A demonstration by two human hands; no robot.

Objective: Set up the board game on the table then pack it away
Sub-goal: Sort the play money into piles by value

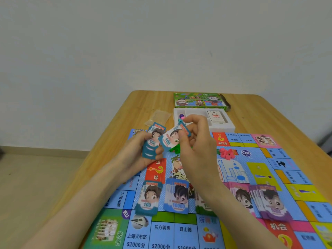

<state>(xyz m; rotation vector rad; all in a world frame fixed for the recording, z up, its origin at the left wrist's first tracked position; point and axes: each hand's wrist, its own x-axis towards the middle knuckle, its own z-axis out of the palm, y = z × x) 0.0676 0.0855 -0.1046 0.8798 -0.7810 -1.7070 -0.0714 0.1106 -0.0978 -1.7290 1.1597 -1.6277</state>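
The colourful game board [233,173] lies unfolded on the wooden table [115,130]. Above its left part, my left hand [142,155] grips a fanned stack of teal 100 notes [152,141]. My right hand [195,141] pinches a single 100 note [170,139] beside that stack. Near the board's front edge lie several piles of play money: a 100 pile [148,198], a 10000 pile [177,196], a pink pile [240,196] and a purple 500 pile [271,202]. My right forearm hides part of a green pile.
The white box tray [230,126] sits behind the board, holding a card deck [215,116] and a purple pawn [181,116]. The green box lid [199,100] stands further back. An empty plastic bag [158,116] lies left of the tray. Pink pieces [227,153] rest on the board.
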